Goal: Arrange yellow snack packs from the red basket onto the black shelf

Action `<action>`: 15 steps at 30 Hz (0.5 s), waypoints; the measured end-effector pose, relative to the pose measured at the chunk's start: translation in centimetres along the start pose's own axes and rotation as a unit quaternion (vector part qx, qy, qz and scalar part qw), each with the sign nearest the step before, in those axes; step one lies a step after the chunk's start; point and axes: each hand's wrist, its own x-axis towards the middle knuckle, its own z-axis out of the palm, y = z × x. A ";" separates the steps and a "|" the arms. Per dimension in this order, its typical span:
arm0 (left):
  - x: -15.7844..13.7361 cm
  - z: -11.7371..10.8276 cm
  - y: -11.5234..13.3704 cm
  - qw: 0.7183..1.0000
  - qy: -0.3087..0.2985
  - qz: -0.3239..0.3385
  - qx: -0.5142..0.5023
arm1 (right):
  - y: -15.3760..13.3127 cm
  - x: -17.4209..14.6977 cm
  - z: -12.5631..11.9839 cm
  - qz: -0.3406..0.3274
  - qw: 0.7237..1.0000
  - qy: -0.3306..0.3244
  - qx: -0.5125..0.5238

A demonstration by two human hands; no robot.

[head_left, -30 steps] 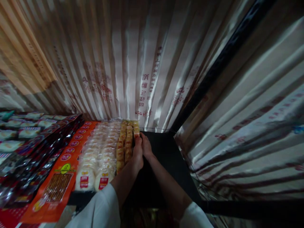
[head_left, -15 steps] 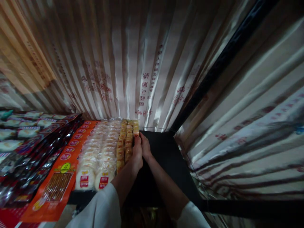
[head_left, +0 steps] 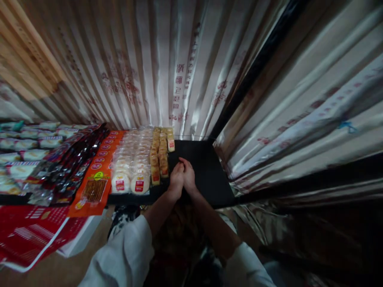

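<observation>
My left hand [head_left: 176, 179] and my right hand [head_left: 188, 175] are pressed together above the black shelf [head_left: 206, 159]. Both have their fingers closed, and anything between them is hidden. Just left of my hands stand rows of small yellow-brown packaged cakes [head_left: 158, 159]. A shorter third row of the same packs [head_left: 170, 141], with a red label on its front one, sits farther back by the curtain. Beside them lie two rows of round white cakes in clear wrappers [head_left: 140, 181].
An orange snack packet [head_left: 92, 187] overhangs the shelf edge, next to dark shiny packets [head_left: 72, 163] and white-and-purple packs [head_left: 26, 167]. Below is a red basket [head_left: 32, 235]. Pleated printed curtain [head_left: 161, 79] backs the shelf, with a dark post [head_left: 254, 75] at the corner.
My joined hands have drawn back from the yellow-brown cakes toward the shelf's front. The third row's front pack now shows. The view has shifted, revealing more of the red basket.
</observation>
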 end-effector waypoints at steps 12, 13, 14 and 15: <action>-11.0 -9.1 -7.3 0.951 -0.090 0.018 0.296 | 2.8 -16.9 -3.0 0.020 0.990 -0.127 -0.054; -10.9 -9.7 -8.2 0.945 -0.081 -0.020 0.316 | 3.3 -17.2 -2.8 0.048 0.983 -0.152 -0.092; -10.7 -10.2 -9.1 0.943 -0.069 -0.051 0.321 | 3.8 -17.3 -2.5 0.074 0.973 -0.176 -0.130; -10.5 -10.7 -10.0 0.947 -0.054 -0.078 0.308 | 4.3 -17.2 -2.3 0.094 0.960 -0.202 -0.169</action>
